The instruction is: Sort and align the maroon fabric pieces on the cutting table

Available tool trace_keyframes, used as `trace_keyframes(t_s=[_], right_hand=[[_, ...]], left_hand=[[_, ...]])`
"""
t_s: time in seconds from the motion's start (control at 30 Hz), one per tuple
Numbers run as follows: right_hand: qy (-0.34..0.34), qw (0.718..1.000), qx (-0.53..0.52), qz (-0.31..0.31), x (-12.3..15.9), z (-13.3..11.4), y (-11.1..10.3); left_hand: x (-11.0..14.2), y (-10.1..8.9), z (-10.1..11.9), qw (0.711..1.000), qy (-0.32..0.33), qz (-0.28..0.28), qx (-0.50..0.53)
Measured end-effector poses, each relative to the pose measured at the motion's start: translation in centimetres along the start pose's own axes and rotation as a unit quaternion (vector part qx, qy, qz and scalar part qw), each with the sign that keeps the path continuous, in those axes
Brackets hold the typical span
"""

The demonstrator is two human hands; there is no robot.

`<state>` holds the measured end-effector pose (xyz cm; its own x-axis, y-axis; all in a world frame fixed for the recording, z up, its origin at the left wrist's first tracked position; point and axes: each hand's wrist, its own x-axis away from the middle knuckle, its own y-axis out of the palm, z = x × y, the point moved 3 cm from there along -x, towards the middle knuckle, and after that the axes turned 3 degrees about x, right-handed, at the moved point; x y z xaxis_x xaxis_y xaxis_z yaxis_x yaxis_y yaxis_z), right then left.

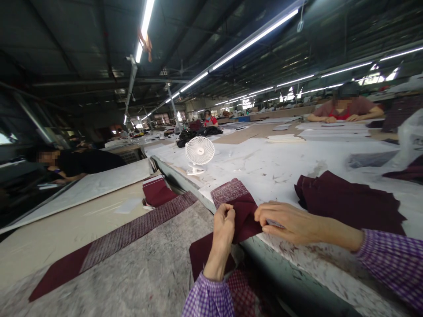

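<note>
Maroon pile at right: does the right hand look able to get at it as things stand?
Probably yes: nothing visible separates the pile from the right hand, though that hand holds something grey.

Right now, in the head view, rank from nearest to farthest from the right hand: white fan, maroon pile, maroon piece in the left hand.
Nearest to the right hand first:
1. Maroon piece: at its fingertips, left.
2. Maroon pile: just beyond, right.
3. White fan: farther forward, left.

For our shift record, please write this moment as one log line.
left hand: pinches maroon fabric piece | right hand: at its edge, small gray object in grip | nearby: white desk fan, maroon fabric stack
</note>
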<state>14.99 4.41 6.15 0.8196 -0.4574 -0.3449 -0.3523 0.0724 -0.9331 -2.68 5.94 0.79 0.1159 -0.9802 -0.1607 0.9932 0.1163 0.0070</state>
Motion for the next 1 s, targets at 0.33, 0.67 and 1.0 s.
trace_keyframes(t_s=[0.33,0.67,1.0], right_hand=[[0.016,0.994,0.089,0.055,-0.5,0.9,2.6],[0.045,0.991,0.125,0.028,-0.4,1.6,3.1],[0.095,0.994,0.042,0.021,-0.6,1.6,2.6]], left_hand=[[1.2,1.1,1.0,0.966,0.182,-0.063,-0.174],[-4.9,-11.6,-0.5,0.908,0.051,0.373,0.186],[-1.9,-11.1,5.7,0.866,0.084,0.387,-0.305]])
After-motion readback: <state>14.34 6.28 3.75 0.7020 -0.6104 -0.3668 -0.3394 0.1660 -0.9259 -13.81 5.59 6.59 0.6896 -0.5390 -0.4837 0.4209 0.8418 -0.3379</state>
